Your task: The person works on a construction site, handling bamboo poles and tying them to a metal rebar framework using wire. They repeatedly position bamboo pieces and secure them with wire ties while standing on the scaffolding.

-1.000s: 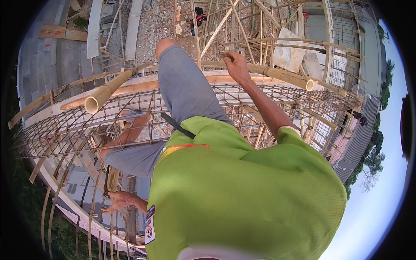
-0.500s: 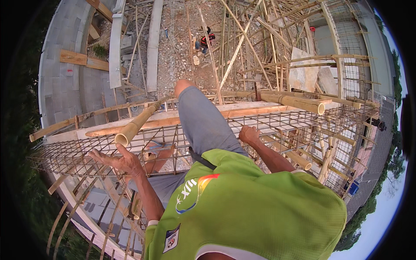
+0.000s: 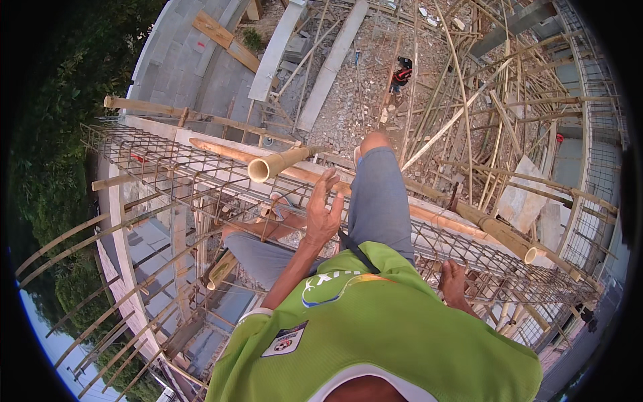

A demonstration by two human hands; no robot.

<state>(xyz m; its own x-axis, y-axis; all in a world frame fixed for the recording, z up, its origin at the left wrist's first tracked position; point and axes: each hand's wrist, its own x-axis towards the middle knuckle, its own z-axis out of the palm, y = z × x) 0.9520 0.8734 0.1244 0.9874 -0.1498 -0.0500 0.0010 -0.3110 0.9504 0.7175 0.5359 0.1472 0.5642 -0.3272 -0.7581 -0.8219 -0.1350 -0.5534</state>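
Note:
I am perched high on a long rebar cage [image 3: 167, 161] that runs from upper left to lower right, with my grey-trousered knee [image 3: 378, 194] bent over it. My left hand [image 3: 323, 216] is raised in front of me with its fingers spread, holding nothing, just right of the open end of a bamboo pole [image 3: 266, 167]. My right hand [image 3: 454, 281] is down at my right side on the cage, its fingers curled over a bar. My green shirt [image 3: 375, 335] fills the lower middle and hides my lap.
A second bamboo pole [image 3: 499, 231] lies along the cage to the right. Far below are rubble, concrete beams [image 3: 331, 63], wooden planks, a tangle of bamboo scaffolding [image 3: 489, 100] and a person in red [image 3: 402, 72]. Trees border the left.
My left hand rose from low at the left to the middle, fingers still spread. My right hand dropped from the top of the cage to my right side.

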